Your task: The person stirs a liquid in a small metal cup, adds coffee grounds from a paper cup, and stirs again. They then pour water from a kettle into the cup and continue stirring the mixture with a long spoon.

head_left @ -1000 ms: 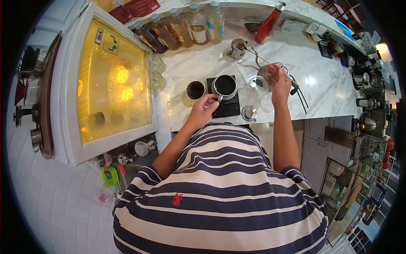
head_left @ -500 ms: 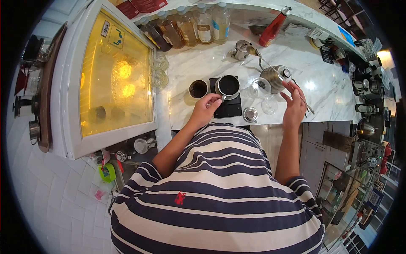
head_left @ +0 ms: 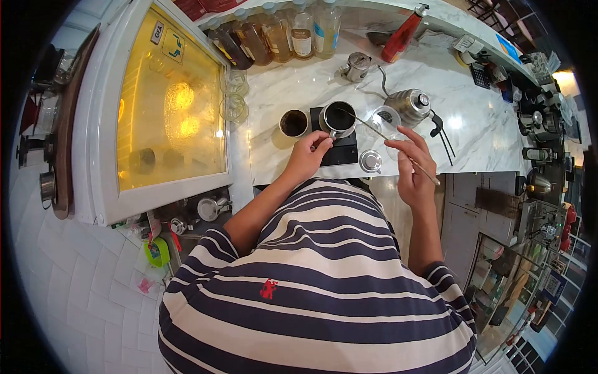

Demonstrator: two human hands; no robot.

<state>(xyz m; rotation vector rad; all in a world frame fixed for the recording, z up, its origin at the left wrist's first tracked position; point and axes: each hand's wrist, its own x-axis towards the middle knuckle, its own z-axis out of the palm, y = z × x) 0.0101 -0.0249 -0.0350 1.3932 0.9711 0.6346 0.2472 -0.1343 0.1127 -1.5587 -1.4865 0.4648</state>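
A round cup (head_left: 293, 123) holds something dark and coarse. Beside it, the left hand (head_left: 304, 157) pinches the handle of a shiny mug (head_left: 325, 119) on a flat black scale (head_left: 346, 154). A long, thin stick (head_left: 370, 128) slants to the mug's dark contents (its tip is hard to make out), grasped by the right hand (head_left: 416, 167). Beyond, a smooth, bulging metal kettle (head_left: 406, 109) stands on veined marble (head_left: 492, 138).
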